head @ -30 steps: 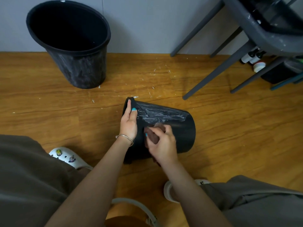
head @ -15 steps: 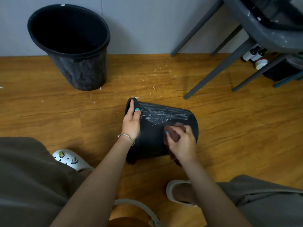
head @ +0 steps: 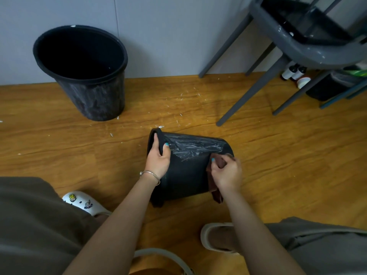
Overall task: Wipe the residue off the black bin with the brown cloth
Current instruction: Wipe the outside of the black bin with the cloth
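A black bin (head: 186, 171) lies on its side on the wooden floor, mouth to the left, base to the right. White streaky residue (head: 195, 148) covers its upper side. My left hand (head: 159, 157) grips the rim at the mouth, fingers hooked inside. My right hand (head: 226, 172) presses a brown cloth (head: 215, 181) against the bin's wall near the base end; the cloth hangs down below the hand toward the floor.
A second black bin (head: 87, 76) stands upright at the back left by the grey wall. A grey chair (head: 288, 48) with slanted legs stands at the back right, bottles (head: 294, 73) beneath it. White flecks lie scattered on the floor (head: 278, 155). My feet and knees frame the bottom.
My right hand has slid the brown cloth along the bin's wall from near the mouth rightward to the base end. My left hand has kept its grip on the rim.
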A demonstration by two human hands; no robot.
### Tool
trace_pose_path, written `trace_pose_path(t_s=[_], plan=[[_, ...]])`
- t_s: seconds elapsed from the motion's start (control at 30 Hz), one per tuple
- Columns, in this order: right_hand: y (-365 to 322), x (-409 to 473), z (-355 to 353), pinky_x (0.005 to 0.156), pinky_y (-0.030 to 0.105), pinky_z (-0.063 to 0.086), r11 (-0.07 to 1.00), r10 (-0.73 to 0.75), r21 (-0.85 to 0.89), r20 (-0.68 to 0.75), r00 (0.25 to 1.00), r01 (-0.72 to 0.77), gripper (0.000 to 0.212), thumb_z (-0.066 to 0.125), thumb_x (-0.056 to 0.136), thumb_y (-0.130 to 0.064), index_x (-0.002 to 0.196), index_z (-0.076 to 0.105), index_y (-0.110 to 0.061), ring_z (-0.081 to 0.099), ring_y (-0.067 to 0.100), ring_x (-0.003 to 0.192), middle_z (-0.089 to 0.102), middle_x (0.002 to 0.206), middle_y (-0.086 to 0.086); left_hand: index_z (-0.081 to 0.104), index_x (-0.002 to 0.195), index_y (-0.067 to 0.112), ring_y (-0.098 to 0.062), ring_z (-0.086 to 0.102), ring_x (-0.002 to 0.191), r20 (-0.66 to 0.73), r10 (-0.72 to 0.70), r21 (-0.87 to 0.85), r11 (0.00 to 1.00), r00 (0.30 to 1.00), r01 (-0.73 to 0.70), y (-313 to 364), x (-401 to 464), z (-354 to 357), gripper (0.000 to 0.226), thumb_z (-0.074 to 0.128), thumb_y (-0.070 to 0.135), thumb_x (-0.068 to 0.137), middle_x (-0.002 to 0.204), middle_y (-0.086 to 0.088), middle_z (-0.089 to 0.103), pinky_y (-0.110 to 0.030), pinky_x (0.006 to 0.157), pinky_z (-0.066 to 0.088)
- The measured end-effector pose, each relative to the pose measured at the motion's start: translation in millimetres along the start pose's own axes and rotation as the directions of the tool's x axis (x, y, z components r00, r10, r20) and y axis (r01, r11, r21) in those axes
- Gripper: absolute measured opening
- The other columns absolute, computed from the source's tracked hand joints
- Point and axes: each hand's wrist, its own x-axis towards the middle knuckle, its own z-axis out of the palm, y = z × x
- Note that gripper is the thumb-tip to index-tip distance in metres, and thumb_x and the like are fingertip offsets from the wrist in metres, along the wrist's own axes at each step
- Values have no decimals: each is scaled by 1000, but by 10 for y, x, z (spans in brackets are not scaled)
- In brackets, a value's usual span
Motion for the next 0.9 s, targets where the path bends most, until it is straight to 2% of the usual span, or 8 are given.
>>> trace_pose_path(t_s=[0.2,0.3,0.4,0.5,0.63,0.73,0.8,0.9], plan=[[126,32,-48,74,26,41,1000,2,-3,42,999,-2,21,68,88,-32,105,69,-20,57,24,102,52,119,2,0,153,26,5,34,62,52,-10,77,997,999,6,-63,-151,-3,63,37,21,102,73,22,32,2,51,34],[247,32,-57,72,30,47,1000,26,8,73,997,-27,16,71,85,-32,99,70,-23,58,23,95,54,113,1,-6,152,21,0,44,65,139,-43,171,985,989,18,-10,-214,-20,66,36,18,102,80,15,45,-8,56,38],[302,63,-62,76,39,55,998,63,7,116,991,-64,14,72,83,-35,95,69,-29,59,23,93,55,108,0,-2,152,19,-15,57,93,96,-103,36,994,990,100,196,-147,-24,68,42,20,100,118,0,55,-25,80,41],[316,58,-63,76,42,56,997,71,23,139,988,-75,13,73,82,-36,93,67,-33,60,22,92,54,107,-3,4,152,25,-29,44,126,-24,-123,-6,992,992,123,358,-39,71,66,41,40,99,148,-11,36,-35,98,33],[311,16,-80,77,42,55,995,77,54,139,987,-85,11,73,82,-34,89,65,-35,60,22,93,52,106,-5,22,151,19,-19,50,81,-154,-121,157,977,981,146,328,22,183,50,32,32,103,115,-11,58,-31,76,41],[340,18,-99,78,39,55,998,55,-30,139,989,-51,19,72,83,-36,102,67,-32,58,21,98,48,115,-6,21,151,22,-12,49,63,-170,-107,166,977,980,135,239,13,125,49,30,25,103,86,1,53,-27,62,44],[333,-5,-95,78,35,54,999,17,-54,129,991,-11,25,71,84,-36,108,67,-30,57,20,101,46,120,-6,21,150,25,-15,54,69,-177,-96,178,976,980,127,186,-12,57,49,31,26,103,99,-7,58,-26,64,49],[306,-49,-52,80,34,54,1000,3,2,89,996,-3,25,70,85,-37,108,67,-28,57,18,103,46,123,-6,22,151,28,-30,59,89,-210,-100,184,973,973,139,121,35,28,49,32,29,102,118,-19,56,-41,86,50]])
